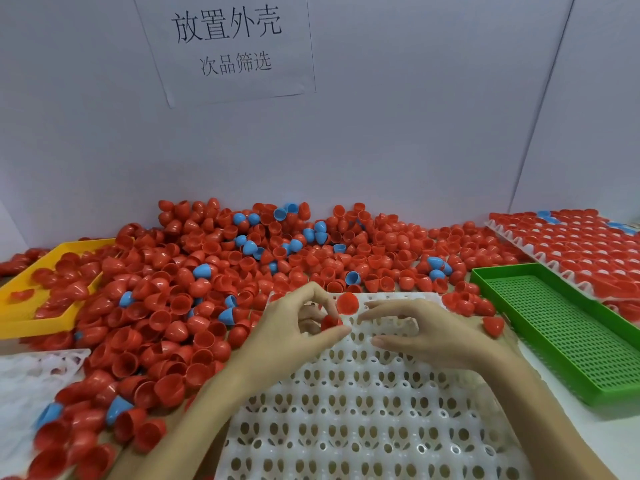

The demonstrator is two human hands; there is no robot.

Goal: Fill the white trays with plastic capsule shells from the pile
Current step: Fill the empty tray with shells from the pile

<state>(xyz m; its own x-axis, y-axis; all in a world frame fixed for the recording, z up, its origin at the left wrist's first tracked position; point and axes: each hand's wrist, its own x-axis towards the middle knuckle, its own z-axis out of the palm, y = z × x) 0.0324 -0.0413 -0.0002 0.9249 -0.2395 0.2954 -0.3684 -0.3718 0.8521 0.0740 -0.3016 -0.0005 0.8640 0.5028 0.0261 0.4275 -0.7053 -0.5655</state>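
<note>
Left hand: the left hand (pixel 304 327) hovers over the far edge of the white tray, thumb and fingers pinching one red shell (pixel 330 323).
Right hand: the right hand (pixel 426 336) hovers just beside it, fingers loosely spread and holding nothing, fingertips pointing toward the left hand.
Key relation: the held shell hangs directly above the tray's far row of pockets; the left hand is the nearer one, and the drop looks short and straight down.
Placed shell: a second red shell (pixel 347 303) sits at the tray's far edge, just beyond the held one.
White tray: the white tray (pixel 363 410) runs from the hands back toward the viewer, nearly all pockets bare.
Pile: the pile (pixel 194 285) of red and a few blue shells lies beyond and left of the hands, on the surface.
Other items: a green basket (pixel 554 323) to the right, a filled tray (pixel 568 244) behind it, a yellow tray (pixel 20 317) far left.
</note>
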